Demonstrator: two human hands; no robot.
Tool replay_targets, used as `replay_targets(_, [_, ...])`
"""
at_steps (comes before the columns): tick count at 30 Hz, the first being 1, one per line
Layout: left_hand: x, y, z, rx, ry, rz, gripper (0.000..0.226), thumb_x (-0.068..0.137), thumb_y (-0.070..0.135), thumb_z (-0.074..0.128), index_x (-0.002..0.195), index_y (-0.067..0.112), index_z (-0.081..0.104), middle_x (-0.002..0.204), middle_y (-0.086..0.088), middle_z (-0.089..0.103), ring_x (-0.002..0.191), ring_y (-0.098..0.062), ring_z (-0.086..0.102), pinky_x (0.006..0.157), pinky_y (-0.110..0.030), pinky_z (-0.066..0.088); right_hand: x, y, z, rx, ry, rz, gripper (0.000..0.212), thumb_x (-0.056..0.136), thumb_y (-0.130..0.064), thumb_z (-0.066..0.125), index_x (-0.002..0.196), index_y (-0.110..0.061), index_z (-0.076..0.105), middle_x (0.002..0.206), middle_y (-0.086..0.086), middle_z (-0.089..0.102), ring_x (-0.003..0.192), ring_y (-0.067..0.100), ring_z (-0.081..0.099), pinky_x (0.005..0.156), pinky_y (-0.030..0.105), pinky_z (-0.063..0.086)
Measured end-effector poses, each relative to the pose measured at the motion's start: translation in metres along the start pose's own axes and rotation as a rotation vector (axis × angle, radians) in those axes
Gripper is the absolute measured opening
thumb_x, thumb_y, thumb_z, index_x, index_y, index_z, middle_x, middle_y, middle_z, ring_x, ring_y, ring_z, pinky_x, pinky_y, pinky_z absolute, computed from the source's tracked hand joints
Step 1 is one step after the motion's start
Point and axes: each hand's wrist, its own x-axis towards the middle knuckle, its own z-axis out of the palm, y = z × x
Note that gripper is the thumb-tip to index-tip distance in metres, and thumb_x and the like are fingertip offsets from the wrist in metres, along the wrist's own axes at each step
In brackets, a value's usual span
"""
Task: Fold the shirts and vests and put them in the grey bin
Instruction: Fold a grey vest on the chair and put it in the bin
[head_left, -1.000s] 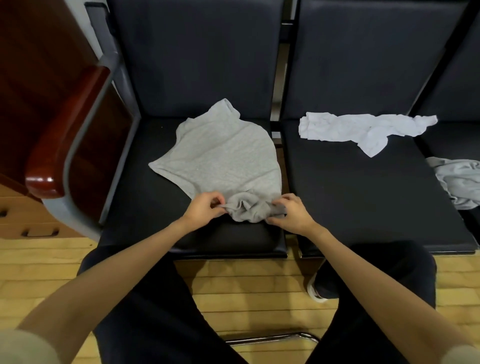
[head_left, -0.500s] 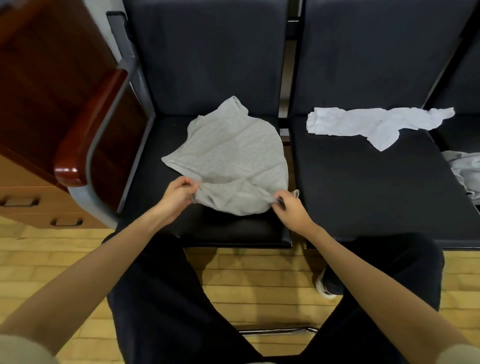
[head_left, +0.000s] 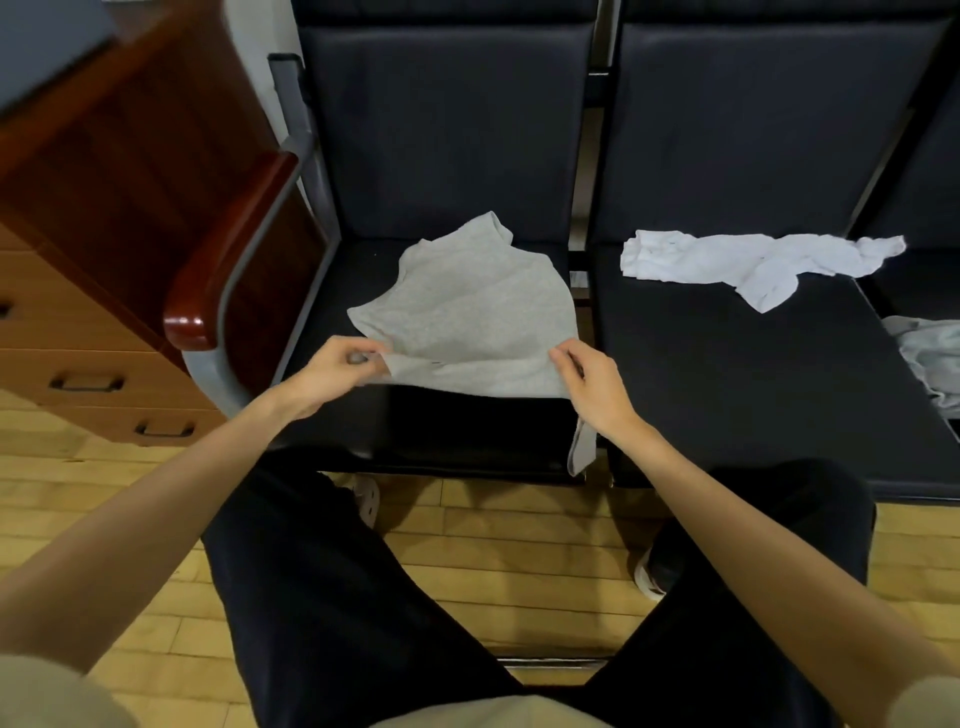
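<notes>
The grey shirt (head_left: 472, 306) lies spread on the left seat (head_left: 332, 312) of a row of dark chairs, its far end toward the backrest and its near edge lifted off the cushion. The left hand (head_left: 332, 371) pinches the near left corner between thumb and curled fingers; the right hand (head_left: 589, 382) pinches the near right corner in the same way. The two hands are well apart, and the hem is stretched between them. A narrow strip of the grey fabric hangs below the right hand, over the seat's front edge.

On the next seat (head_left: 727, 374) to the right lies a crumpled white shirt (head_left: 748, 260), near the backrest. Another grey garment (head_left: 930, 358) lies bunched at the right edge of view. A wooden armrest (head_left: 223, 254) stands beside the left seat, with a drawer unit (head_left: 78, 358) to its left.
</notes>
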Motion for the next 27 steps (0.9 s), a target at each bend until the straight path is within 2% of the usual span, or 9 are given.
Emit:
replay_targets(2, [-0.005, -0.005, -0.012, -0.171, 0.028, -0.069, 0.03, 0.09, 0.032, 0.062, 0.097, 0.004, 0.071, 0.093, -0.008, 0.068, 0.088, -0.016, 0.062, 0.082, -0.027, 0.048, -0.009, 0.001, 0.0, -0.021, -0.074, -0.014, 0.015, 0.099, -0.025, 0.052, 0.09, -0.015, 0.057, 0.062, 0.004, 0.049, 0.053, 0.011, 0.041, 0.053, 0.026, 0.033])
replay_targets(4, [-0.013, -0.01, -0.023, -0.365, 0.049, -0.137, 0.027, 0.092, 0.033, 0.056, 0.097, 0.012, 0.072, 0.093, -0.003, 0.068, 0.086, -0.014, 0.062, 0.083, -0.026, 0.049, -0.022, 0.003, 0.003, -0.087, -0.164, -0.051, 0.013, 0.097, -0.024, 0.056, 0.1, -0.012, 0.059, 0.069, -0.005, 0.05, 0.059, 0.005, 0.043, 0.056, 0.021, 0.034])
replay_targets(6, [-0.019, -0.023, -0.033, -0.473, 0.096, -0.183, 0.023, 0.091, 0.034, 0.057, 0.084, 0.023, 0.075, 0.082, 0.005, 0.061, 0.078, -0.009, 0.054, 0.08, -0.025, 0.042, -0.036, 0.013, 0.008, -0.209, -0.241, -0.077, 0.02, 0.096, -0.021, 0.059, 0.111, -0.008, 0.06, 0.089, -0.008, 0.053, 0.077, 0.002, 0.048, 0.068, 0.016, 0.036])
replay_targets(9, [-0.035, -0.043, -0.041, -0.542, 0.16, -0.223, 0.024, 0.092, 0.029, 0.057, 0.08, 0.026, 0.078, 0.082, 0.008, 0.06, 0.075, -0.007, 0.049, 0.075, -0.024, 0.038, -0.056, 0.035, 0.018, -0.425, -0.27, 0.025, 0.022, 0.091, -0.01, 0.061, 0.112, -0.01, 0.062, 0.101, -0.004, 0.048, 0.085, 0.011, 0.052, 0.072, 0.023, 0.041])
replay_targets(13, [-0.054, -0.053, -0.041, -0.657, 0.151, -0.228, 0.018, 0.093, 0.025, 0.057, 0.097, 0.018, 0.072, 0.089, 0.006, 0.06, 0.071, -0.005, 0.051, 0.072, -0.021, 0.043, -0.071, 0.047, 0.025, -0.509, -0.044, 0.158, 0.018, 0.088, -0.013, 0.062, 0.103, -0.007, 0.069, 0.107, 0.005, 0.054, 0.1, 0.021, 0.053, 0.081, 0.026, 0.043])
replay_targets(16, [-0.057, -0.047, -0.037, -0.732, 0.232, -0.221, 0.015, 0.099, 0.021, 0.05, 0.1, 0.016, 0.064, 0.085, 0.004, 0.054, 0.067, -0.005, 0.047, 0.07, -0.019, 0.044, -0.07, 0.036, 0.022, -0.384, 0.111, 0.221, 0.021, 0.093, -0.008, 0.054, 0.11, -0.002, 0.066, 0.111, 0.011, 0.058, 0.094, 0.024, 0.06, 0.078, 0.03, 0.048])
replay_targets(22, [-0.057, -0.014, -0.053, -1.04, 0.173, -0.052, 0.025, 0.103, 0.027, 0.039, 0.114, 0.019, 0.06, 0.079, 0.007, 0.056, 0.057, -0.003, 0.043, 0.057, -0.012, 0.04, -0.062, 0.002, 0.005, -0.233, 0.418, -0.042, 0.021, 0.095, -0.006, 0.045, 0.108, -0.003, 0.062, 0.101, 0.01, 0.061, 0.089, 0.02, 0.058, 0.076, 0.028, 0.046])
replay_targets(24, [-0.065, -0.011, -0.058, -1.059, 0.118, -0.076, 0.027, 0.103, 0.028, 0.037, 0.113, 0.018, 0.06, 0.074, 0.008, 0.055, 0.054, -0.003, 0.04, 0.053, -0.012, 0.037, -0.067, 0.0, 0.002, -0.236, 0.364, -0.131, 0.028, 0.094, -0.012, 0.039, 0.108, -0.003, 0.062, 0.102, 0.01, 0.06, 0.092, 0.017, 0.055, 0.079, 0.025, 0.043])
replay_targets(27, [-0.08, -0.023, -0.057, -0.703, -0.004, -0.211, 0.025, 0.096, 0.022, 0.041, 0.11, 0.011, 0.059, 0.072, 0.004, 0.057, 0.053, -0.005, 0.042, 0.05, -0.015, 0.039, -0.078, 0.014, 0.002, -0.3, 0.062, -0.264, 0.026, 0.088, 0.003, 0.045, 0.106, -0.002, 0.064, 0.103, 0.011, 0.061, 0.095, 0.022, 0.057, 0.078, 0.028, 0.044])
